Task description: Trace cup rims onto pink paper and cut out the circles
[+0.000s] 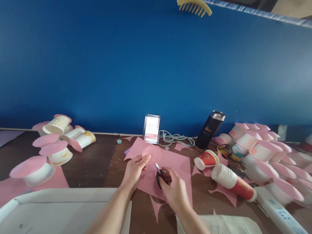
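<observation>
flask (210, 129) behind paper sheet (180, 165) | cup stack (232, 181) right of sheet

Dark wood surface (94, 162) w/ blue wall behind. Landmark: black flask (210, 129), upright at the back. Just left of it, grey cable (176, 138). In front, red cup (206, 159) on its side & lying cup stack (234, 181). Right: pink-lidded cups (258, 150), white power strip (288, 224). Left & nearer: pink sheet (163, 164); far left, more cups (58, 153).
</observation>
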Motion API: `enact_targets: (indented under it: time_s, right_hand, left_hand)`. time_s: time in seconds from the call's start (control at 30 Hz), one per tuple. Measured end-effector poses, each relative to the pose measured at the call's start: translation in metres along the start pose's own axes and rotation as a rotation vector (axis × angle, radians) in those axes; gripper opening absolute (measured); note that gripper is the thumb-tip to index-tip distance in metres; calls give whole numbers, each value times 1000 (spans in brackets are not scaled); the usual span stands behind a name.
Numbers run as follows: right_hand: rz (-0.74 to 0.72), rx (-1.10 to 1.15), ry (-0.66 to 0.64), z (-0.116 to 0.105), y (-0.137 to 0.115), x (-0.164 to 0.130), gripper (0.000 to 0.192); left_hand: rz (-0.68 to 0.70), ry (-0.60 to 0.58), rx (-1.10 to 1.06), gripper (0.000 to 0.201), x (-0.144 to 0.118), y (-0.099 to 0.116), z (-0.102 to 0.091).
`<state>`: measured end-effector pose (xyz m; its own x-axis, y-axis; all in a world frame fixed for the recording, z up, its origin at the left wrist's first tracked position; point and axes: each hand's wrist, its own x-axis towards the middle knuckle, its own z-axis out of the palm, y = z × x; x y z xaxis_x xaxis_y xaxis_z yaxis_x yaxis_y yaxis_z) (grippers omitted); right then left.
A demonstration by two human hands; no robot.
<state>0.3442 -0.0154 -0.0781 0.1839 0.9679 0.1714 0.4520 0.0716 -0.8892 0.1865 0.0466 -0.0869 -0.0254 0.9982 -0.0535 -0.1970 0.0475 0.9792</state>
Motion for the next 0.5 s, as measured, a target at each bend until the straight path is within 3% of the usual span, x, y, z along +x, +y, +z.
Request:
enact_targets:
  time_s: [0.1,0.27,0.43,0.5]
  right_hand:
    - [60,108,-2,-1,0,3,30]
    - [266,482,-97,-4,-6,4,45]
    - [278,550,-339,-2,-18,-6,43]
    - [239,523,-365,1,-20,-8,41]
  left_hand:
    - [-20,62,-133,37,4,1,-2]
    - [-18,86,-400,30,6,8,-1]
    - [20,103,-394,30,10,5,0]
    - [17,110,-375,32,11,3,0]
